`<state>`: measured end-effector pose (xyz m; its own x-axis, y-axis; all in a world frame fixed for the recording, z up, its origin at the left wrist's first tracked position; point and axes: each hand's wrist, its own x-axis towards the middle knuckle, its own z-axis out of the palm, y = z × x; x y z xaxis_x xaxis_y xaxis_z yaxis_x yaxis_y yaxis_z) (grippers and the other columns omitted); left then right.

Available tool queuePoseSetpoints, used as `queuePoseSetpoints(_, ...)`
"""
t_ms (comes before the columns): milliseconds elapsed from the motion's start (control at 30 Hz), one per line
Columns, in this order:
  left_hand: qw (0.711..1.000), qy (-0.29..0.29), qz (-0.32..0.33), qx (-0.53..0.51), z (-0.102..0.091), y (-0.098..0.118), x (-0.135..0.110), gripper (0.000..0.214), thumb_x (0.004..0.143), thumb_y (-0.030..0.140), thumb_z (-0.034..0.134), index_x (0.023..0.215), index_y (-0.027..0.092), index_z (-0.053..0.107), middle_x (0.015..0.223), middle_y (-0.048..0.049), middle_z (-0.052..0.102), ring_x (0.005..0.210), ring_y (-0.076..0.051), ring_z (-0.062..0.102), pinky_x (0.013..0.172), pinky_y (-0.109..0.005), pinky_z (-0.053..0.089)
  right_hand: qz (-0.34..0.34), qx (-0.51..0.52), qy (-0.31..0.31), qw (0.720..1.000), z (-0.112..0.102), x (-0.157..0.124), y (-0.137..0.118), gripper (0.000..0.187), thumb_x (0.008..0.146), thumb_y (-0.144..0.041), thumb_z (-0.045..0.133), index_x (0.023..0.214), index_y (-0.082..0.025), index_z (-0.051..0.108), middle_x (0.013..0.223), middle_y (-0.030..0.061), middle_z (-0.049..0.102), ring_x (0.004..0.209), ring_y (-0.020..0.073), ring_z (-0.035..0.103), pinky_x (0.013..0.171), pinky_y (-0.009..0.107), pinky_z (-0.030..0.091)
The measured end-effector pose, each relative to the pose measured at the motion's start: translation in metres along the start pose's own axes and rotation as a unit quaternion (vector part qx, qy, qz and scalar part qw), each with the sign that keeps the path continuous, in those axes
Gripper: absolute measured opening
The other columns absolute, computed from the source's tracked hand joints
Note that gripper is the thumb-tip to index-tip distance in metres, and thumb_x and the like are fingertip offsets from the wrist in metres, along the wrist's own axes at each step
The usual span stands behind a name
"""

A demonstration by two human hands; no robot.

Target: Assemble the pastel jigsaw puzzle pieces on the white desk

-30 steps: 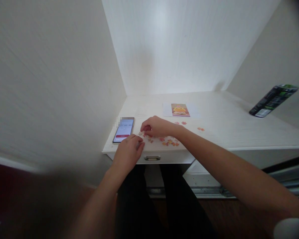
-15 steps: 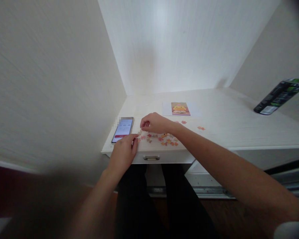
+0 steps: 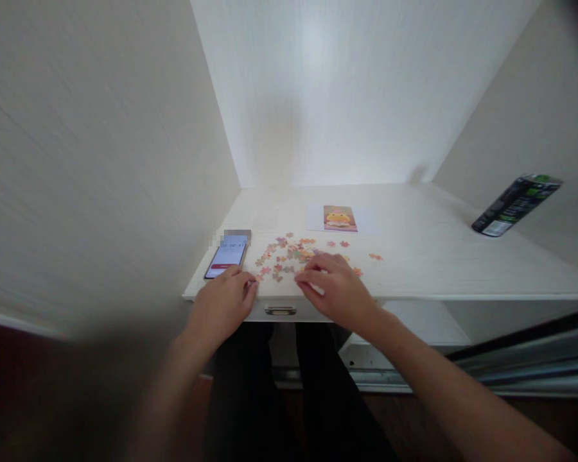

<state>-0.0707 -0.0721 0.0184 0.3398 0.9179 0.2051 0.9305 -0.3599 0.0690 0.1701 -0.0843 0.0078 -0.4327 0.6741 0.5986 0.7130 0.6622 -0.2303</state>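
Small pink, orange and greenish jigsaw puzzle pieces (image 3: 279,260) lie scattered and partly overlapping along the front of the white desk. At their left edge, my left hand (image 3: 225,298) rests by the desk's front edge, thumb and forefinger pinched on a puzzle piece (image 3: 256,279) that shows only in part. My right hand (image 3: 338,289) hovers low over the right side of the pile with its fingers curled together. Whatever lies between its fingertips is too small to make out, and the hand hides some pieces beneath it.
A phone (image 3: 228,251) with a running timer lies left of the pieces. Behind them is a picture card (image 3: 340,219) of a yellow figure on a pale sheet. A dark can (image 3: 515,205) stands at the right. White panels enclose the desk (image 3: 443,256); a drawer handle (image 3: 280,311) is below.
My right hand has come back from the pile's left side toward the right and closer to me, uncovering pieces. My left hand stays at the left edge. The view has shifted slightly.
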Motion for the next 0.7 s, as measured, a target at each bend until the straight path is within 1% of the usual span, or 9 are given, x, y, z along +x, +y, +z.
queuePoseSetpoints(67, 1.0, -0.001, -0.016, -0.007, 0.001, 0.003, -0.005, 0.03, 0.095, 0.036, 0.045, 0.101, 0.019, 0.069, 0.1, -0.0082, 0.065, 0.094, -0.027, 0.065, 0.084, -0.038, 0.05, 0.011, -0.065, 0.006, 0.998, 0.012, -0.012, -0.017, 0.016, 0.092, -0.022, 0.056, 0.082, -0.021, 0.069, 0.087, 0.0046, 0.065, 0.087, 0.0197, 0.053, 0.086, 0.038, 0.037)
queuePoseSetpoints(133, 0.999, -0.005, -0.035, -0.021, 0.003, 0.006, -0.01, 0.032, 0.094, 0.039, 0.047, 0.108, 0.019, 0.068, 0.104, -0.0083, 0.064, 0.094, -0.026, 0.065, 0.086, -0.038, 0.05, 0.036, -0.106, 0.009, 0.994, 0.027, -0.017, -0.03, 0.015, 0.091, -0.023, 0.056, 0.082, -0.021, 0.067, 0.088, 0.005, 0.064, 0.089, 0.0213, 0.052, 0.084, 0.039, 0.035)
queuePoseSetpoints(267, 0.999, 0.002, -0.045, -0.026, 0.005, 0.008, -0.021, 0.037, 0.094, 0.042, 0.048, 0.117, 0.017, 0.064, 0.107, -0.01, 0.06, 0.093, -0.025, 0.064, 0.088, -0.038, 0.051, 0.106, -0.123, 0.027, 0.986, 0.05, -0.011, -0.043, 0.014, 0.09, -0.024, 0.056, 0.082, -0.02, 0.067, 0.089, 0.007, 0.064, 0.091, 0.0232, 0.052, 0.082, 0.04, 0.033)
queuePoseSetpoints(400, 0.999, 0.022, -0.037, -0.016, 0.008, 0.01, -0.033, 0.038, 0.093, 0.041, 0.05, 0.122, 0.017, 0.06, 0.11, -0.0114, 0.055, 0.093, -0.025, 0.064, 0.084, -0.039, 0.053, 0.148, -0.1, 0.032, 0.983, 0.054, -0.001, -0.044, 0.014, 0.089, -0.025, 0.056, 0.086, -0.021, 0.07, 0.091, 0.0085, 0.064, 0.093, 0.0241, 0.053, 0.084, 0.041, 0.033)
queuePoseSetpoints(500, 0.999, 0.036, -0.035, -0.02, 0.013, 0.013, -0.039, 0.044, 0.092, 0.041, 0.052, 0.13, 0.017, 0.053, 0.116, -0.0128, 0.053, 0.093, -0.026, 0.064, 0.081, -0.038, 0.054, 0.145, -0.078, 0.066, 0.984, 0.05, -0.006, -0.05, 0.017, 0.09, -0.031, 0.057, 0.096, -0.023, 0.071, 0.105, 0.0097, 0.064, 0.1, 0.0251, 0.054, 0.091, 0.044, 0.034)
queuePoseSetpoints(567, 0.997, 0.054, -0.04, -0.037, 0.016, 0.015, -0.041, 0.053, 0.092, 0.041, 0.053, 0.138, 0.016, 0.045, 0.12, -0.0141, 0.051, 0.098, -0.028, 0.063, 0.083, -0.039, 0.054, 0.144, -0.062, 0.116, 0.981, 0.05, -0.026, -0.054, 0.022, 0.089, -0.031, 0.059, 0.108, -0.024, 0.069, 0.114, 0.011, 0.061, 0.106, 0.0254, 0.055, 0.094, 0.045, 0.036)
queuePoseSetpoints(600, 0.996, 0.066, -0.041, -0.048, 0.017, 0.015, -0.04, 0.056, 0.092, 0.041, 0.053, 0.141, 0.015, 0.041, 0.121, -0.0144, 0.052, 0.101, -0.028, 0.061, 0.086, -0.04, 0.053, 0.151, -0.055, 0.142, 0.977, 0.052, -0.043, -0.055, 0.022, 0.088, -0.028, 0.06, 0.108, -0.024, 0.068, 0.113, 0.0111, 0.062, 0.105, 0.0248, 0.056, 0.094, 0.044, 0.039)
queuePoseSetpoints(633, 0.994, 0.079, -0.039, -0.06, 0.017, 0.014, -0.038, 0.057, 0.092, 0.04, 0.053, 0.141, 0.014, 0.041, 0.12, -0.0144, 0.052, 0.105, -0.029, 0.06, 0.089, -0.04, 0.052, 0.158, -0.051, 0.162, 0.973, 0.055, -0.066, -0.053, 0.021, 0.086, -0.026, 0.062, 0.106, -0.025, 0.068, 0.109, 0.0107, 0.063, 0.101, 0.0244, 0.058, 0.091, 0.044, 0.041)
queuePoseSetpoints(700, 0.992, 0.105, -0.017, -0.073, 0.014, 0.01, -0.029, 0.049, 0.094, 0.036, 0.051, 0.137, 0.013, 0.047, 0.118, -0.014, 0.054, 0.109, -0.028, 0.057, 0.096, -0.041, 0.048, 0.181, -0.061, 0.181, 0.965, 0.064, -0.125, -0.045, 0.023, 0.081, -0.021, 0.065, 0.103, -0.027, 0.068, 0.097, 0.0091, 0.064, 0.091, 0.0247, 0.061, 0.085, 0.046, 0.047)
